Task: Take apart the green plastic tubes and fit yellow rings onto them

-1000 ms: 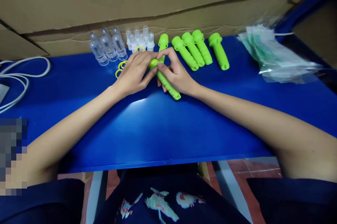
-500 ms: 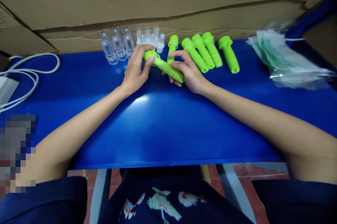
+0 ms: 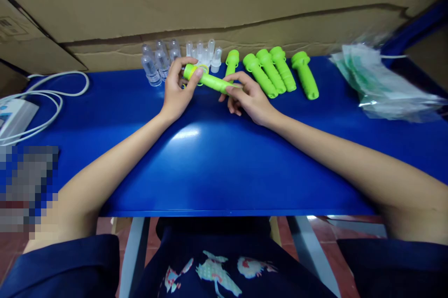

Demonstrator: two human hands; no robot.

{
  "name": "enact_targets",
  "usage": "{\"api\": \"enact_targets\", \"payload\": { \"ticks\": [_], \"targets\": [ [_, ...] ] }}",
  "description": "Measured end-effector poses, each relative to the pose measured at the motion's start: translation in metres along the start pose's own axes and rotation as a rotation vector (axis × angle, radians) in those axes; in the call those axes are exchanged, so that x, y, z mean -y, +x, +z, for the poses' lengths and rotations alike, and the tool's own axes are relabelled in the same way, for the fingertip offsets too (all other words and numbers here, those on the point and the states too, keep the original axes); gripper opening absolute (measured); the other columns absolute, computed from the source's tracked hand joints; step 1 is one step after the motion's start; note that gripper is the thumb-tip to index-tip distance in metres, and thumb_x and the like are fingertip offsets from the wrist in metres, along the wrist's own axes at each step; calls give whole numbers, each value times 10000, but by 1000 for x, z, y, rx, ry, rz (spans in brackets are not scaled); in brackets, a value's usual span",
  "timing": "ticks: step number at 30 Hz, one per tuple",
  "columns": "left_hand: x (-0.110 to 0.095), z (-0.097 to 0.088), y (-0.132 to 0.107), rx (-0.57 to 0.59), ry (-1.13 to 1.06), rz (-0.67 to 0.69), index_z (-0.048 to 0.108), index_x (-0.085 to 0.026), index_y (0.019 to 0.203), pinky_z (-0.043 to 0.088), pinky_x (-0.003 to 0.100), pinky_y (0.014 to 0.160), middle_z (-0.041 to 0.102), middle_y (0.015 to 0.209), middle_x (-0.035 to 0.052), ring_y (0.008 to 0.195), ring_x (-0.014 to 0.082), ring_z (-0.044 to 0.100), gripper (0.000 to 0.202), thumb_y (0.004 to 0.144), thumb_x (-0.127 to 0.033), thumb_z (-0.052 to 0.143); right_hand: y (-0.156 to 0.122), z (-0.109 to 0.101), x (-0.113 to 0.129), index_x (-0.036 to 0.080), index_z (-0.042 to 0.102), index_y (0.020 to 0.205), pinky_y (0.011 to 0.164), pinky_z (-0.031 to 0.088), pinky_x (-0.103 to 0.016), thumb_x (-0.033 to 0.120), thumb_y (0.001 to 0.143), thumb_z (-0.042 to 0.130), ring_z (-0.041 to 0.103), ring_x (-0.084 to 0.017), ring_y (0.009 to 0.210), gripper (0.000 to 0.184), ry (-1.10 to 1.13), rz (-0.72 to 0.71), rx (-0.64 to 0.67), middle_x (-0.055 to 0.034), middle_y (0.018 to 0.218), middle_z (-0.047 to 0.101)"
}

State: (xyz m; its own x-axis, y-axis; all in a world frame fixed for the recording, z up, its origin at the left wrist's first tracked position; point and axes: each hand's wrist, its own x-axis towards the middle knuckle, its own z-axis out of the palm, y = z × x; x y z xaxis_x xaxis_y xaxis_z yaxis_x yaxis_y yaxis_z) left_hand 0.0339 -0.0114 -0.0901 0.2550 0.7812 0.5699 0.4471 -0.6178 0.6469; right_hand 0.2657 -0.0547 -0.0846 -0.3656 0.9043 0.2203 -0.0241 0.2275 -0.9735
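A lime-green plastic tube [image 3: 215,83], shaped like a flashlight body, is held slantwise between my two hands above the blue table. My left hand [image 3: 177,88] is closed round its threaded left end, thumb in front. A yellowish ring shows beside that thumb. My right hand [image 3: 252,100] grips the narrower right end between thumb and fingers, hiding its tip. Just behind my right fingers lies another green tube [image 3: 233,59]. Clear plastic capsules [image 3: 151,69] stand behind my left hand, with smaller clear capsules with white bases [image 3: 216,61] beside them.
Several more green tubes [image 3: 268,72] lie in a row at the back, one [image 3: 305,76] apart on the right. Clear plastic bags with green print [image 3: 381,79] lie at far right. A white cable [image 3: 59,97] coils at left. Cardboard [image 3: 224,4] walls the table's back [image 3: 224,158].
The tube has turned in my hands and lies flatter; threads now show at its left end. My right fingers have slid further over its other end. The view has shifted slightly.
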Motion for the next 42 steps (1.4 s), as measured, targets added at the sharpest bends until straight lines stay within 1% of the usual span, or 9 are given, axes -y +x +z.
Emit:
{"api": "enact_targets", "payload": {
  "ticks": [3,10,14,19,23,28,31,35,42],
  "targets": [
    [1,6,1,-93,-58,-51,641,-268,1232,600,354,870,673,1159,101,1064,232,698,721,931,-894,447,0,-1,0,238,502,1119,370,355,-217,564,945,741,554,-95,471,440,2,2,7,12,806,705],
    [7,7,4,-64,-138,-83,654,-248,1070,612,364,817,667,1030,75,996,229,698,680,881,-896,566,1,-1,3,245,525,1038,366,336,-239,580,926,751,529,-101,426,419,6,42,7,15,732,706],
    [8,8,3,-59,-154,-70,665,-235,1000,601,316,756,684,987,61,901,190,700,594,925,-820,601,0,2,5,254,533,990,354,308,-258,641,917,750,510,-115,394,450,-17,38,5,14,677,704],
    [6,8,2,-31,-200,-77,703,-210,903,528,253,635,702,847,30,702,127,628,444,925,-653,714,-3,4,2,231,545,1074,374,334,-239,733,911,725,517,-87,404,558,-95,-25,63,29,687,699],
    [3,7,3,-48,-208,-56,726,-203,868,516,253,644,730,856,38,723,131,628,383,908,-583,744,-3,5,0,209,541,1118,412,370,-223,752,920,698,517,-67,427,599,-142,-78,88,32,706,688],
    [-3,6,2,-42,-197,-64,739,-211,916,506,266,598,700,823,45,663,133,599,601,914,-802,630,-1,4,0,226,549,1074,388,337,-235,780,892,709,498,-75,420,604,-105,-36,65,18,716,698],
    [-6,5,1,8,-199,-76,739,-218,1018,558,283,655,738,934,77,738,156,664,724,945,-881,457,1,1,-1,239,551,1035,378,320,-242,796,868,723,487,-86,420,606,-73,2,30,9,716,702],
    [-4,5,0,37,-214,-80,708,-234,1171,610,319,753,751,1095,109,863,191,724,750,945,-891,425,2,-1,-2,238,541,1022,373,309,-248,801,869,718,484,-88,428,610,-59,17,30,-4,725,694],
    [-1,5,1,78,-208,-62,717,-234,1111,637,371,804,741,1047,109,918,232,758,701,977,-855,420,0,-1,-2,252,548,1032,379,329,-246,795,873,718,489,-92,442,590,-93,10,37,5,739,695]
  ]
}}
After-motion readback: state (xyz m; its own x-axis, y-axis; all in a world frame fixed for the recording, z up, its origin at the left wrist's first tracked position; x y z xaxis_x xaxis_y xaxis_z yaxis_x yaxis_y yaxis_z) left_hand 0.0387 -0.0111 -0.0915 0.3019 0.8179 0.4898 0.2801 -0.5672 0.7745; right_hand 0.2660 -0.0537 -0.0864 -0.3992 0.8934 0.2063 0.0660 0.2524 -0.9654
